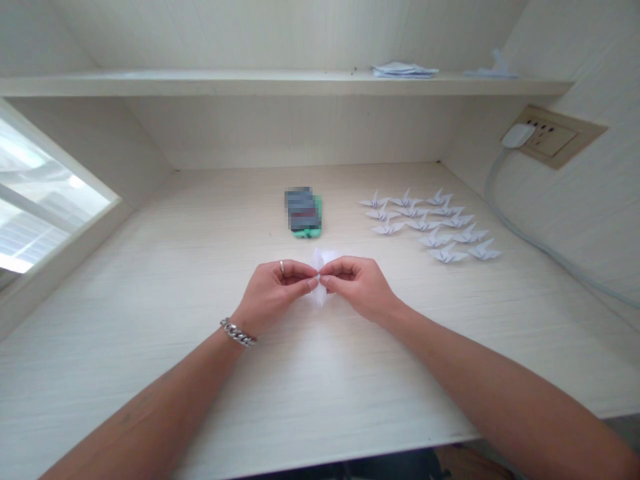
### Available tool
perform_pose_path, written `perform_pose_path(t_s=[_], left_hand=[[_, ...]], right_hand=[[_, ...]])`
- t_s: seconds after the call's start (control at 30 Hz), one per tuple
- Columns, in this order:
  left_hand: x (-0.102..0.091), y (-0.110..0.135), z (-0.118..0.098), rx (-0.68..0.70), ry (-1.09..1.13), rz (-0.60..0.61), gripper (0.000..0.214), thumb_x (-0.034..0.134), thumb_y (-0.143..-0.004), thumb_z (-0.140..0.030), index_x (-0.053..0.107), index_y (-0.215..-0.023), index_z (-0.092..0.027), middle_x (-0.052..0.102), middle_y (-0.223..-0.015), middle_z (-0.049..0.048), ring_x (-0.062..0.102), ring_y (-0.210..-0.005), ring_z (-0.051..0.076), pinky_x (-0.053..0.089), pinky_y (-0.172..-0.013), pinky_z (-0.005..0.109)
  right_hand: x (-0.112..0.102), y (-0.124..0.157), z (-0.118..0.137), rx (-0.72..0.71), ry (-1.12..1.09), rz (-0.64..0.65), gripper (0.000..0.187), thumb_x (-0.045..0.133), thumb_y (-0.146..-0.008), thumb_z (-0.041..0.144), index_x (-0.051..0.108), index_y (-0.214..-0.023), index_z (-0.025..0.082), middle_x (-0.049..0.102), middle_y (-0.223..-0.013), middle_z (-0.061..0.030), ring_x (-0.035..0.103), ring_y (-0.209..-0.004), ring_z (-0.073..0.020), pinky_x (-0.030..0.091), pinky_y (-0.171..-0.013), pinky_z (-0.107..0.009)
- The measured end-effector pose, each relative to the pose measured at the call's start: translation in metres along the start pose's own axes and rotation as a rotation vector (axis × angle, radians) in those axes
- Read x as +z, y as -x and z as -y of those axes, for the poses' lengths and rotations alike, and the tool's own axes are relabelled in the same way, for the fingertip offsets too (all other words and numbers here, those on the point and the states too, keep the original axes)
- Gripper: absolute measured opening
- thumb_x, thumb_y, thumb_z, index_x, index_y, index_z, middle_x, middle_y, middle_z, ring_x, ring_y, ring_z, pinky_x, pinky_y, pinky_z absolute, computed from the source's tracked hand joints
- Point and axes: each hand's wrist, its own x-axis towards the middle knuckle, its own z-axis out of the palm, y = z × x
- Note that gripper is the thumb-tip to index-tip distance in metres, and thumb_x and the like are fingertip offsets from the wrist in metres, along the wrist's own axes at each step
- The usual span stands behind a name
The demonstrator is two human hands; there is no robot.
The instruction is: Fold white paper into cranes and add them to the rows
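A partly folded piece of white paper [319, 297] stands between my hands above the desk, its points sticking out beyond and below my fingertips. My left hand [273, 291], with a ring and a chain bracelet at the wrist, pinches it from the left. From the other side my right hand [363, 285] pinches it too, thumb and forefinger meeting the left fingertips. The fingers hide the paper's middle folds. Right of my hands, several white paper cranes [447, 255] sit in rough rows on the desk.
A phone-like item in a green case [314, 233], partly pixelated, lies beyond my hands on the desk [165, 253]. Stacked paper [404, 70] rests on the shelf [225, 85]. A white plug [519, 135] sits in the right wall socket, its cable [530, 239] running along the desk's right side.
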Motion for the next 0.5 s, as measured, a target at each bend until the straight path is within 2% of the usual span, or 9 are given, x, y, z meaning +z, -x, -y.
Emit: perform_pose_path(t_s=[0.2, 0.5], left_hand=[[0.0001, 0.0001, -0.0021, 0.011, -0.030, -0.011, 0.021, 0.075, -0.071, -0.033, 0.074, -0.080, -0.015, 0.074, -0.076, 0.0053, 0.066, -0.068, 0.017, 0.052, -0.063, 0.026], [0.0007, -0.0007, -0.0017, 0.015, -0.025, -0.010, 0.018, 0.075, -0.070, -0.030, 0.074, -0.080, -0.016, 0.074, -0.075, 0.0047, 0.067, -0.068, 0.017, 0.053, -0.065, 0.027]], right_hand=[[0.0004, 0.0010, 0.0008, -0.051, 0.034, -0.021, 0.010, 0.071, -0.071, 0.025, 0.071, -0.077, 0.017, 0.071, -0.073, -0.0023, 0.065, -0.067, -0.0149, 0.052, -0.064, -0.028], [0.0012, 0.0011, -0.0030, -0.037, -0.017, -0.022, 0.013, 0.074, -0.069, 0.026, 0.069, -0.076, 0.017, 0.070, -0.072, -0.0023, 0.065, -0.066, -0.0149, 0.053, -0.064, -0.028]])
